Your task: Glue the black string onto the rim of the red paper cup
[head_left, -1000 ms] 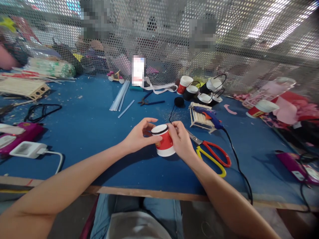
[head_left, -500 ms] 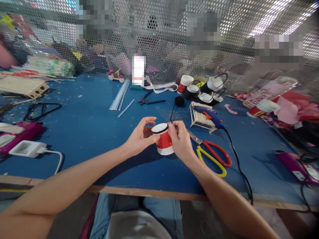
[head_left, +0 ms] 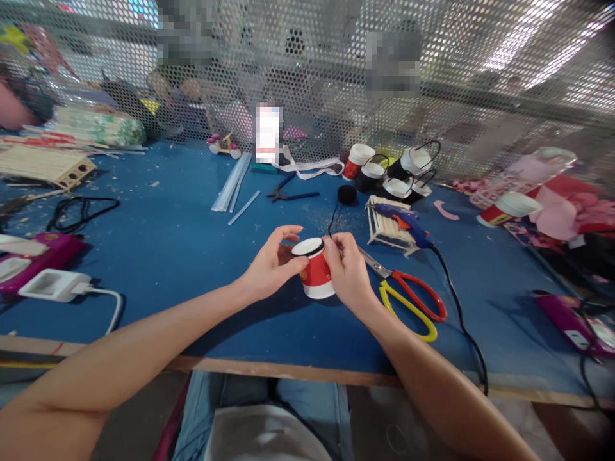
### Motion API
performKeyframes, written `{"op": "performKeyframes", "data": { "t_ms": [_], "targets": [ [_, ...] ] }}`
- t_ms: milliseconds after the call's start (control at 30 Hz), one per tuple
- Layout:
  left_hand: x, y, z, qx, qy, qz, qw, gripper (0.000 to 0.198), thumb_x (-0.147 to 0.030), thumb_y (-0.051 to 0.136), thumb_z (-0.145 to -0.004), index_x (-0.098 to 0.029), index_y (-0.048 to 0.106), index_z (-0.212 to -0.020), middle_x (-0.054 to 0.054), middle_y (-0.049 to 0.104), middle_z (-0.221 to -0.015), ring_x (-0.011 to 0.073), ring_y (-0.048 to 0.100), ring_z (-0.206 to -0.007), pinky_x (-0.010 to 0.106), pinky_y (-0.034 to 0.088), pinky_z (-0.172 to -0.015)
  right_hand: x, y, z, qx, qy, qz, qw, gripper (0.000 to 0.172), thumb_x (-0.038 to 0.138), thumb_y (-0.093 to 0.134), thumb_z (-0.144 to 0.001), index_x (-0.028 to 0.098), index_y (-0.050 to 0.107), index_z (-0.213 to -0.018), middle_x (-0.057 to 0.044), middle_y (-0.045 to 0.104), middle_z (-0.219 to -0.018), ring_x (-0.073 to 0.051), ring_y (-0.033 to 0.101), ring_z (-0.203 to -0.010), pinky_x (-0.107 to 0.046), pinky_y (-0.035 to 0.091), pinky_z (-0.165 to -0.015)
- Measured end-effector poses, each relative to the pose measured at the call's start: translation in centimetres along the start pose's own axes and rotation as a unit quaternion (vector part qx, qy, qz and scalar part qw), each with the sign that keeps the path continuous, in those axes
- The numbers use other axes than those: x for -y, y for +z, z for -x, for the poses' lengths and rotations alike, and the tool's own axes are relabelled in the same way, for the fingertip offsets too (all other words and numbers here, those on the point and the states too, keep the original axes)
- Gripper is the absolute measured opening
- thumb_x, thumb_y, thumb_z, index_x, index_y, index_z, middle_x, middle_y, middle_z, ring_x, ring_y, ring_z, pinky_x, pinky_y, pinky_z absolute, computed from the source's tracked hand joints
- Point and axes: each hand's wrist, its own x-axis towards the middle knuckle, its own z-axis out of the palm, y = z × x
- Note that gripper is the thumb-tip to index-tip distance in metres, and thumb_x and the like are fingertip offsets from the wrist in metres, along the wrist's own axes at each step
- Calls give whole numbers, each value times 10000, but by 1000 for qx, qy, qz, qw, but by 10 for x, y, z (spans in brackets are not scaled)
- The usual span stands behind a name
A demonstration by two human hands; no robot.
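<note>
A red and white paper cup (head_left: 317,272) is held between my hands over the front middle of the blue table, tilted slightly. Black cord runs round it just below one rim and trails up to a black ball of yarn (head_left: 346,194). My left hand (head_left: 275,264) is closed on the cup's left side, thumb against the wall and index finger raised past the rim. On the right side, my right hand (head_left: 346,261) grips the cup, with thumb and index finger pinching at the cord. The fingertips behind the cup are hidden.
Scissors (head_left: 408,298) lie right of my right hand. Behind them a blue glue gun (head_left: 406,221) rests on a small stick rack (head_left: 379,224). Pliers (head_left: 293,194), clear glue sticks (head_left: 233,182) and several wrapped cups (head_left: 408,163) lie farther back. Power strips (head_left: 43,259) flank the table.
Hands and cup stay almost where they were. The camera view has shifted very slightly; nothing has been taken up or let go.
</note>
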Motion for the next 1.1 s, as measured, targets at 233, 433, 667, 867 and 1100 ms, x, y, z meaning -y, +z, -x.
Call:
{"op": "performKeyframes", "data": {
  "t_ms": [233, 433, 667, 867, 1100],
  "targets": [
    [1, -1, -1, 17, 1, 6, 1000, 502, -221, 640, -712, -205, 407, -1157, 50, 450, -1069, 143, 538, -881, 299, 470, -770, -2, 0, 0, -5, -4, 11, 1000, 158, 365, 411, -905, 231, 419, -823, 18, 503, -653, -135, 483, -575, -277, 380, -544],
    [4, -4, -4, 52, 18, -18, 998, 654, -232, 729, -648, -229, 382, -1202, 51, 466, -1104, 153, 542, -909, 329, 444, -829, -3, 2, 4, -8, -66, 41, 997, 114, 327, 399, -915, 230, 423, -861, -29, 546, -795, -164, 542, -727, -316, 430, -669],
    [6, -6, -10, 74, 40, -58, 995, 618, -251, 721, -673, -221, 411, -1206, 26, 511, -981, 139, 526, -855, 317, 420, -802, 3, 3, 8, -5, -115, 50, 992, 80, 291, 407, -907, 235, 426, -853, -64, 577, -908, -186, 571, -851, -345, 447, -745],
    [2, -7, -11, 100, 13, 0, 995, 608, -242, 723, -667, -211, 421, -1193, 35, 520, -994, 155, 539, -898, 320, 432, -814, 5, -3, 4, 16, 0, -91, 996, 139, 349, 447, -891, 216, 476, -861, -44, 613, -865, -154, 595, -765, -321, 476, -720],
    [2, -9, -9, 125, 38, 27, 991, 607, -234, 740, -666, -240, 452, -1201, 36, 514, -1012, 161, 517, -962, 324, 434, -872, -1, -5, -4, 31, 106, -165, 980, 191, 386, 554, -806, 212, 504, -744, -27, 631, -814, -151, 576, -690, -298, 476, -624]
  ]
}}
